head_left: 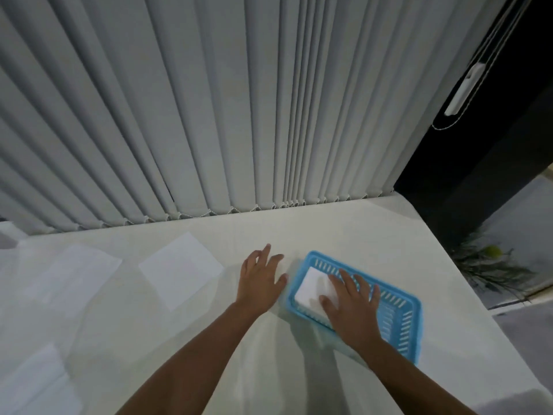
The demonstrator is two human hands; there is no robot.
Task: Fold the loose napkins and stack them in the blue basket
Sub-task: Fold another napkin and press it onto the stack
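Observation:
A blue slotted basket (401, 307) lies on the white table (329, 229), right of centre. Inside its left end rests a folded white napkin (309, 284). My right hand (351, 307) lies flat over the basket, fingers spread, with its fingertips on the napkin's right side. My left hand (260, 277) hovers just left of the basket with fingers apart, holding nothing. Flat loose napkins lie on the table to the left: one (179, 269) left of centre, another (77, 274) further left, and a third (36, 381) at the near left corner.
Grey vertical blinds (209, 115) hang along the table's far edge. The table's right edge runs diagonally past the basket, with a dark window area and a plant (490, 265) beyond it.

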